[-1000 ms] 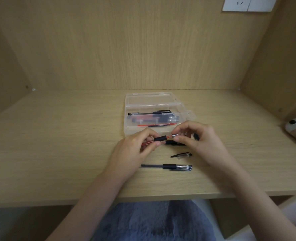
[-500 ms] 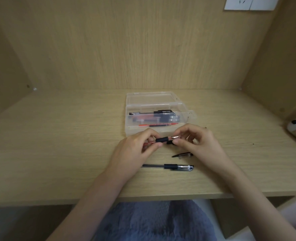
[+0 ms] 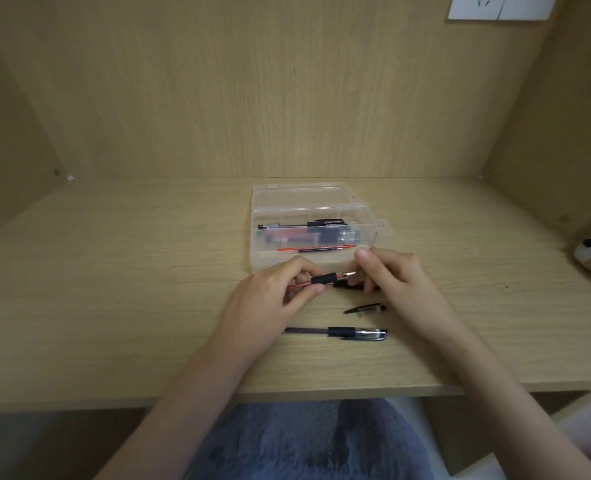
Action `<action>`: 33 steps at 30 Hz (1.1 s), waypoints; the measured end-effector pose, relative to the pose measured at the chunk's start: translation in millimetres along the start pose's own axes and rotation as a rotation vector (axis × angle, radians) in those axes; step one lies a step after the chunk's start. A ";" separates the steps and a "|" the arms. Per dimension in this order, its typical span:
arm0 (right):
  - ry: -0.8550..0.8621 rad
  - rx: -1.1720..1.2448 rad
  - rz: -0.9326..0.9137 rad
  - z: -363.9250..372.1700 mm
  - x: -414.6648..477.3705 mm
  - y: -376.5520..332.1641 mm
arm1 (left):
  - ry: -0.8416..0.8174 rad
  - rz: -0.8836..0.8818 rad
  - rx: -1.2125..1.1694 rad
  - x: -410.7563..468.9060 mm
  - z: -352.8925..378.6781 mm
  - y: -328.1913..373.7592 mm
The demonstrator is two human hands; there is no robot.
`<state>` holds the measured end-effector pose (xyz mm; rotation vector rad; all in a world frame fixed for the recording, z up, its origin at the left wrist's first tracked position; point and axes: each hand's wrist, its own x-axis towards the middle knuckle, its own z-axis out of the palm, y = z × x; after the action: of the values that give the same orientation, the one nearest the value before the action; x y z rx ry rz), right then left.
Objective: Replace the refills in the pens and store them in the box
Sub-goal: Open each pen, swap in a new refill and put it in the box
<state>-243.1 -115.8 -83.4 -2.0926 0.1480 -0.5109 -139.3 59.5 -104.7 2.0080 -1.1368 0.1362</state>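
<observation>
Pale wood-grain desk [image 3: 114, 306] fills an alcove, where a clear plastic box [image 3: 322, 202] stands open just beyond our hands, with pens and refills inside. Our left hand [image 3: 270, 303] pinches a red-barrelled pen with a black grip [image 3: 323, 279]. Our right hand [image 3: 398, 282] curls its fingers at the metal tip; we cannot tell whether they pinch it. Nearer us lie a loose black-clipped cap [image 3: 365, 309] and a capped black pen [image 3: 339, 332]

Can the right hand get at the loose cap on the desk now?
Probably yes. The cap lies uncovered beside the right hand, nothing between them, but it is busy at the tip of the red pen.
</observation>
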 end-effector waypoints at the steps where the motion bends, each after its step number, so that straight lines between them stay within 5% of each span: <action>1: -0.010 0.029 0.004 -0.2 -0.4 -0.3 | -0.001 -0.001 -0.002 0.0 -0.1 0.0; 33: 0.014 0.052 0.034 4.6 -5.2 0.5 | -0.011 -0.008 -0.031 -0.7 0.8 0.8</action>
<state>-245.8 -110.8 -87.5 -2.0332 0.1764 -0.5032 -140.5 59.2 -105.1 1.9882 -1.1308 0.1032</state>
